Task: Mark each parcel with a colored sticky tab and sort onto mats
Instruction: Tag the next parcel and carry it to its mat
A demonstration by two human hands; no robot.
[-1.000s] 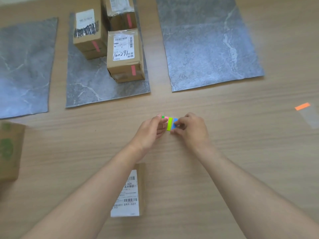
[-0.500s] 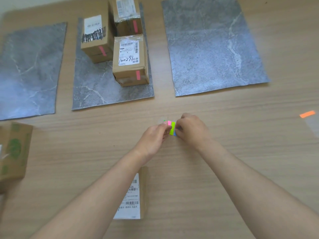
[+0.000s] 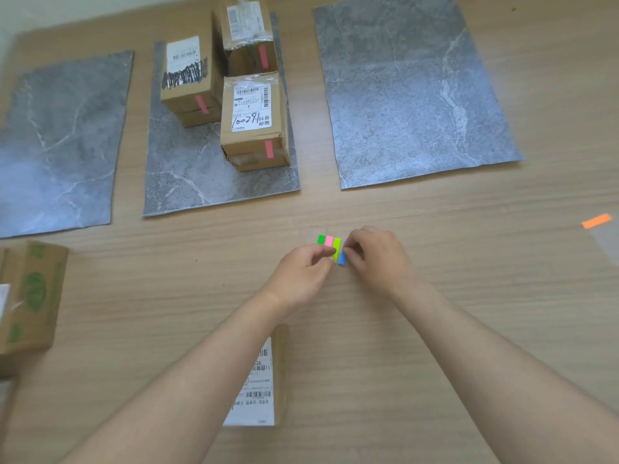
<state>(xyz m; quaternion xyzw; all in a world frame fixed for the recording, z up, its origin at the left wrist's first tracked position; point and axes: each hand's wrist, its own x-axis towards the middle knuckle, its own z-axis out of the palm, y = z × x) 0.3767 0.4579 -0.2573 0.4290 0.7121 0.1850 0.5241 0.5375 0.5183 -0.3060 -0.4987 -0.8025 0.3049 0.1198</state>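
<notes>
The left hand (image 3: 301, 279) has slid back off the tab pad (image 3: 330, 243), baring its green and pink strips. It pinches the pad at mid-table (image 3: 452, 296); the right hand (image 3: 378, 259), close beside, nips the blue tab (image 3: 341, 259), likely peeling it for the untabbed parcel (image 3: 264, 380) below.

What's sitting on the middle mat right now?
Three cardboard parcels, each with a pink tab: left parcel, front parcel, rear parcel. The middle mat beneath and behind them is hidden.
</notes>
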